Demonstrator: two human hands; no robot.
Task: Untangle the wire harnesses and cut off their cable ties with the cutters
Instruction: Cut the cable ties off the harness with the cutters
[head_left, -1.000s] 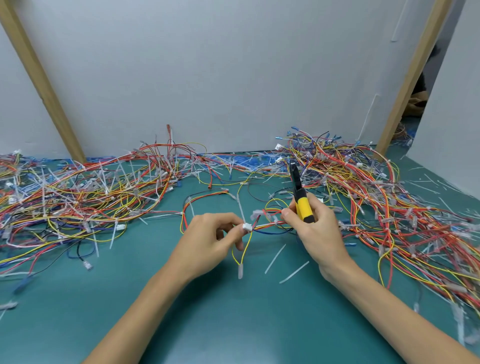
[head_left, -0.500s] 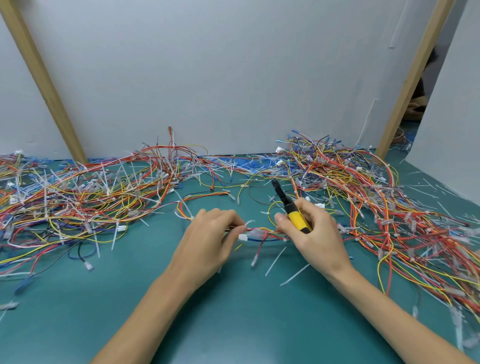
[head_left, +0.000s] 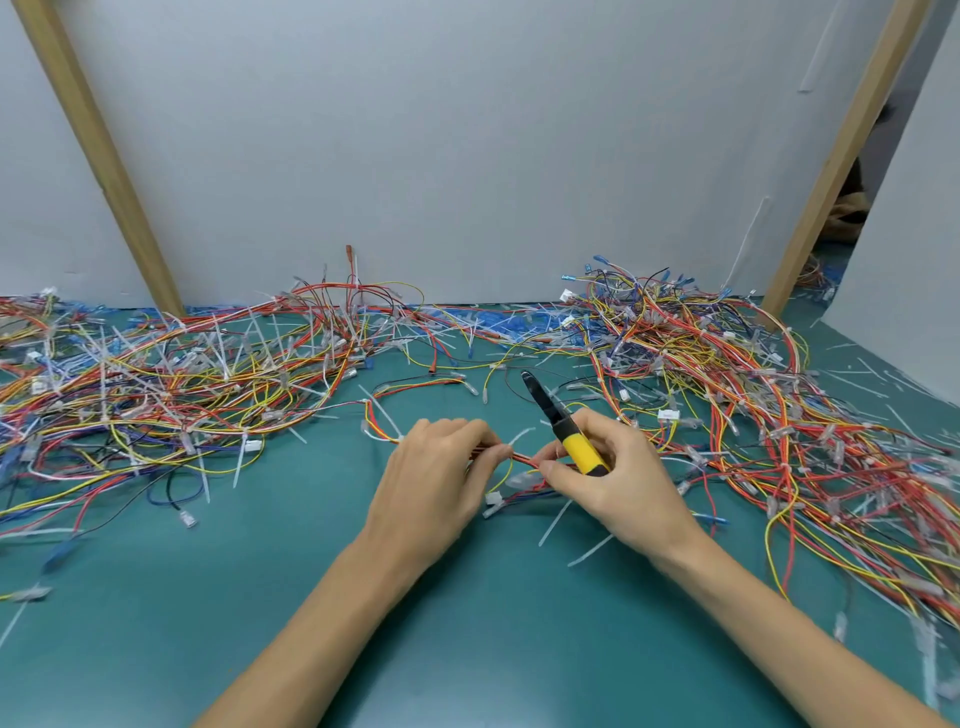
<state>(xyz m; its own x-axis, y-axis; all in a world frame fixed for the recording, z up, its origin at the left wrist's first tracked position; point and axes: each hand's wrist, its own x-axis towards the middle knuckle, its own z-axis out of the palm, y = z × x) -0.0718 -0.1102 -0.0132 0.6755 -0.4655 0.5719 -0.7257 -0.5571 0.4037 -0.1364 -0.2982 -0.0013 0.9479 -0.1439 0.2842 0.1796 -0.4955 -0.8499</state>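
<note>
— Where did we have the harness?
— Over the bench, stretched between us: our left grip pinched its red wires, our right grip pinched the other end while curled round the yellow-handled cutters.

**Our count on the green mat**

We count two hands, a left hand and a right hand, one pair of cutters and one harness between the hands. We see two heaps of harnesses, a left heap and a right heap, with wires too many to number. Two loose ties lie near the right hand, a nearer tie and a farther tie. Far off we count two wooden posts, a left post and a right post.
</note>
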